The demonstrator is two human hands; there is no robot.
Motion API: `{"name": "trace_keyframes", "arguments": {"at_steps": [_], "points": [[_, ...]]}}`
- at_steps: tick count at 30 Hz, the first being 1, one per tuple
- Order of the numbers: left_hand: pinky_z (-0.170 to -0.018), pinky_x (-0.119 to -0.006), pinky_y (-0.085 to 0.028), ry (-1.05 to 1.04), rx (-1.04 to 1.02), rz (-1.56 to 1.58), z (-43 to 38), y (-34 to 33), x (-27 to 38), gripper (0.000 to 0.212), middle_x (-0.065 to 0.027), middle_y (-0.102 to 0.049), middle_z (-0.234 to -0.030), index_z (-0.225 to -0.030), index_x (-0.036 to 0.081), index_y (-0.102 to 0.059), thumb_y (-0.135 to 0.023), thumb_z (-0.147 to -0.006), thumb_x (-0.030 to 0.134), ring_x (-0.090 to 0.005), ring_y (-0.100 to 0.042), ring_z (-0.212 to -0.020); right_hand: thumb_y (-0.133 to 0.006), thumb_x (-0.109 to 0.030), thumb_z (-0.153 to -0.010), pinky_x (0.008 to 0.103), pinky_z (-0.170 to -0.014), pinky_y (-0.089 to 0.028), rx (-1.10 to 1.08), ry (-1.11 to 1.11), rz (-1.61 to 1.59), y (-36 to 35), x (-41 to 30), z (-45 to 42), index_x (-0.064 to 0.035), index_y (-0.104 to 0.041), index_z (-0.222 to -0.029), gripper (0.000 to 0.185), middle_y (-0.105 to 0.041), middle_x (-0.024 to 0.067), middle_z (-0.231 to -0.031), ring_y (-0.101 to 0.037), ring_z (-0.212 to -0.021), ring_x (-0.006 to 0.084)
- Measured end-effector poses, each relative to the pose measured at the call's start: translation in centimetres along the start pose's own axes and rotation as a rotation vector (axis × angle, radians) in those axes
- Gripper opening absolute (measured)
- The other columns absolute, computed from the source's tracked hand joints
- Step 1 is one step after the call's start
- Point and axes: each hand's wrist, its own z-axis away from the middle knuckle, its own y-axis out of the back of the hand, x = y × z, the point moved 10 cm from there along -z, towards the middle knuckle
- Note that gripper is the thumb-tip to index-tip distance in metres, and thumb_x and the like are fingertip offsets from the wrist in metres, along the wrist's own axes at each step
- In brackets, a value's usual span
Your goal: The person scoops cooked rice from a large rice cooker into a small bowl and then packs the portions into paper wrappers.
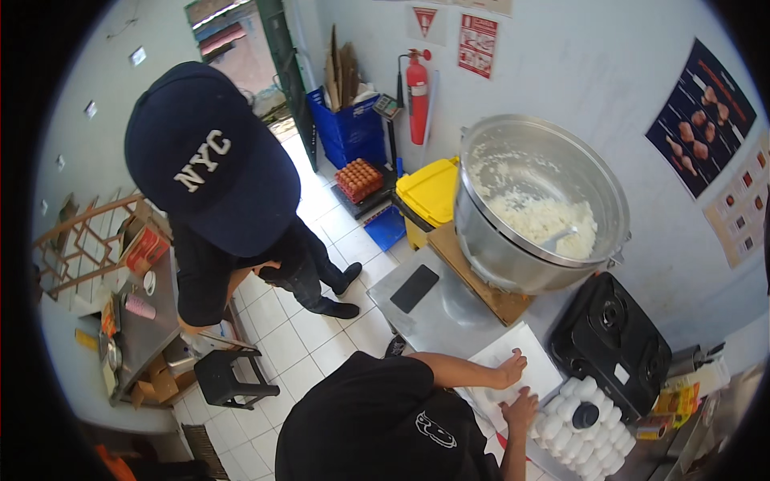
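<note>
My left hand [512, 368] lies over a stack of white paper sheets [535, 347] on the metal table, its fingers apart. Lower down, my right hand [521, 410] touches the near edge of the sheets, its fingers bent; whether it pinches anything cannot be told. Between the hands is a whitish, partly see-through patch, too unclear to name. Beside my right hand stands a pile of small white wrapped packets [559, 427] with a dark round object [585, 415] on top. A large metal pot [493, 255] holds white cooked rice [541, 219] and a scoop [558, 238].
A black phone [414, 288] lies on the table, and a wooden board [442, 240] is under the pot. A black gas stove [610, 343] stands beyond the packets. A person in a cap [204, 156] stands across the floor, near a black stool [222, 379]. Egg trays [358, 180] sit on a scale.
</note>
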Motion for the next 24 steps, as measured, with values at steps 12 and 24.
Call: {"name": "trace_keyframes", "arguments": {"at_steps": [12,24], "points": [[-0.088,-0.043,-0.05,0.007,0.17,1.09,8.2,-0.7,-3.4,0.046,-0.0193,-0.062,-0.102,-0.127,-0.005,-0.053,-0.059,-0.082,0.003,-0.0362,-0.063,-0.1,-0.058,-0.007,-0.082,0.0516,-0.067,-0.052,0.211,0.102,-0.551,-4.3,-0.1,2.3,0.0016,-0.051,-0.114,0.034,-0.068,0.0206,-0.08,-0.067,-0.076,0.044],[-0.097,-0.052,-0.041,0.221,0.04,0.979,8.1,0.5,-1.2,0.067,-0.0269,-0.05,-0.125,-0.132,-0.013,-0.043,-0.063,-0.075,0.017,-0.0408,-0.048,-0.116,-0.059,-0.025,-0.087,0.0513,-0.086,-0.048,0.197,-0.033,-0.326,-5.6,-3.1,5.7,0.015,-0.034,-0.14,0.071,-0.044,0.0287,-0.126,-0.048,-0.112,0.0429]]}}
